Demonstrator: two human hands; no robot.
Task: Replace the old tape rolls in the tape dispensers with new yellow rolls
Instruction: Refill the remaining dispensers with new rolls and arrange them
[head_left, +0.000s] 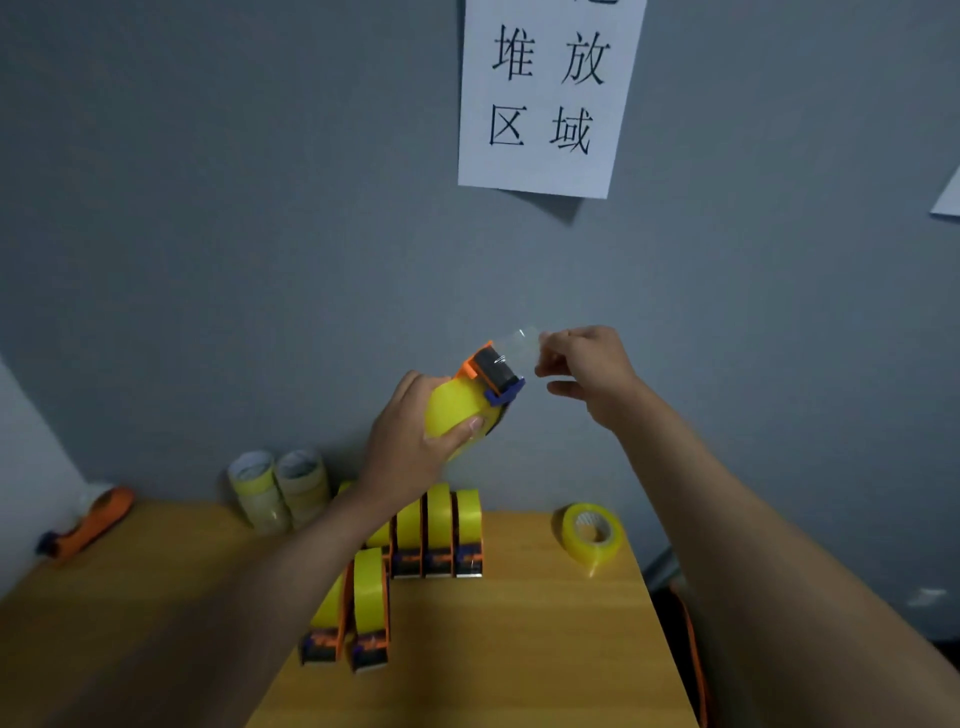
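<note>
- The left hand grips a tape dispenser loaded with a yellow roll, held in the air above the counter, in front of the grey wall.
- The right hand pinches the clear tape end pulled out from that dispenser's orange-and-blue head.
- Below the held dispenser, a row of loaded dispensers stands on the counter; two more dispensers stand nearer the person.
- To the row's right lies a loose yellow roll.
- To the row's left stand two stacks of pale rolls; farther left lies an orange dispenser.
- A paper sign hangs on the wall above.
</note>
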